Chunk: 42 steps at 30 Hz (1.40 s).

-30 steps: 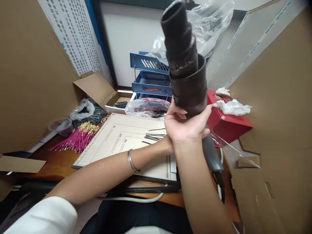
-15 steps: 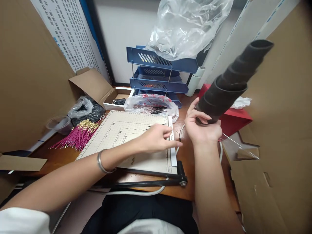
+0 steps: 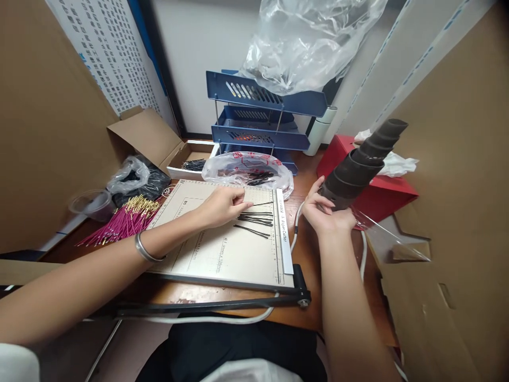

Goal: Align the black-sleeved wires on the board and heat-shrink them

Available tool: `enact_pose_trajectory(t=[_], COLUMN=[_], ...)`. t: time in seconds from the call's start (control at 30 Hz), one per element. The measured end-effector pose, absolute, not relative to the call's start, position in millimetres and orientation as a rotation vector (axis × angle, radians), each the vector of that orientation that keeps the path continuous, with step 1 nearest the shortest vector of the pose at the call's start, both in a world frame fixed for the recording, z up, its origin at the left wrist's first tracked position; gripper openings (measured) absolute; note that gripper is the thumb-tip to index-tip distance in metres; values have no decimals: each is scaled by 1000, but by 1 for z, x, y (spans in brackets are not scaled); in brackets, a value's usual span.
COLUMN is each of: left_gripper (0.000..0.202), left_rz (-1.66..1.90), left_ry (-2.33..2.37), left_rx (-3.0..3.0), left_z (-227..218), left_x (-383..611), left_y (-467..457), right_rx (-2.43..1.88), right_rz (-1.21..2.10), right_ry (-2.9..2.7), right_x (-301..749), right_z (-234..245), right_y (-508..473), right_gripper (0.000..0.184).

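My right hand (image 3: 329,211) is closed round the base of a black stepped tube tool (image 3: 361,162), which tilts up and to the right over the red box. My left hand (image 3: 220,206) rests on the beige paper cutter board (image 3: 222,249), fingers curled and pinched at the ends of several thin black wires (image 3: 254,218) lying on the board. A metal bangle sits on my left wrist.
Magenta wires with gold tips (image 3: 119,223) lie at the left beside a black bag (image 3: 135,183) and a clear cup (image 3: 92,204). A plastic bag of wires (image 3: 246,172), blue stacked trays (image 3: 258,122) and a red box (image 3: 374,191) stand behind. Cardboard walls close both sides.
My right hand has swung the black tool from upright down and to the right. My left hand left the tool and moved onto the board to the black wires.
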<state>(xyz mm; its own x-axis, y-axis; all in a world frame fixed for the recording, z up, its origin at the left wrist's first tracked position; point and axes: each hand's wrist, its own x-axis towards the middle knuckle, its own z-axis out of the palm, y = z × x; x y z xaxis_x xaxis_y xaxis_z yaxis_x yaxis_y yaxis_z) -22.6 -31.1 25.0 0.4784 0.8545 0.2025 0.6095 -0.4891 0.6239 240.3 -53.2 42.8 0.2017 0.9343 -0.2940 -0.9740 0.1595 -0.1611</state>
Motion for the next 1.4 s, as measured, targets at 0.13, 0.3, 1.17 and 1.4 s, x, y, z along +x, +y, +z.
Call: enact_pose_trajectory(t=[0.13,0.3,1.17,1.4], left_gripper=[19,25,35,19], left_rz=[633,581,431,518], left_ry=[1137,1166,798,849], left_rx=[2397,2464,2525,2502], left_z=[15,2,2,-1], left_x=[-15,-10,-21,-14], left_y=[-19,-7,-10,-14], right_rx=[-371,-470,-1304,-1364], right_rz=[1283,1229,861,635], right_ry=[245,102,-1263,-1260], right_x=[236,237,211,211], right_z=[40,32,-2,-27], right_y=[-51,-47,-47,-64], right_gripper=[81,81,45,31])
